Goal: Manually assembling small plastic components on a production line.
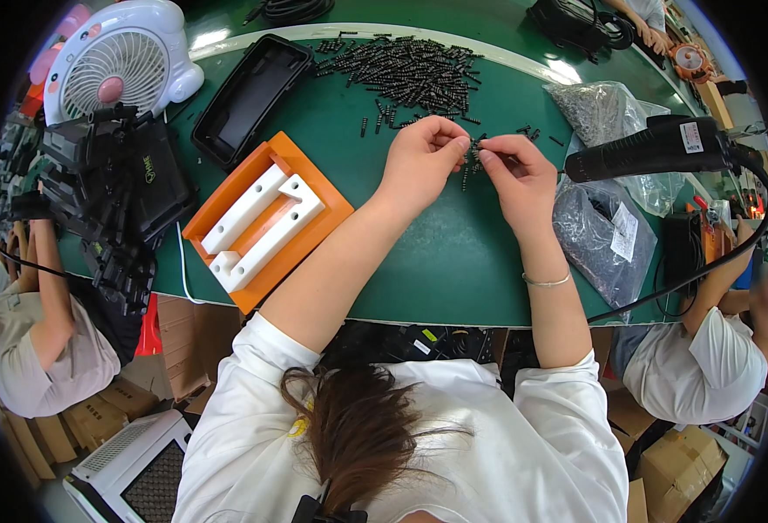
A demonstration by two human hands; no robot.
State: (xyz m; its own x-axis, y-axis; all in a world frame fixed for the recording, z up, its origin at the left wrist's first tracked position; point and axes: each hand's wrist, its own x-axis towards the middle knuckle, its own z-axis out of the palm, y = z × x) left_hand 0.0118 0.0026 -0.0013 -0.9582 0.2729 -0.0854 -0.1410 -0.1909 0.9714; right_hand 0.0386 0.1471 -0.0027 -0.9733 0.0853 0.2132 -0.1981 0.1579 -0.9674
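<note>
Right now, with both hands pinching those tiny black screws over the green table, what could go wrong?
The left hand and right hand pinch small black screws by the fingertips alone, so one could slip and be lost on the green table. A forearm might also brush the loose screw pile and scatter it. The electric screwdriver hangs close by the right hand, and its cable could snag a wrist.

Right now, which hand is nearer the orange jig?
Left. The left hand is just right of the orange jig; the right hand is farther right, beyond the left hand.
</note>
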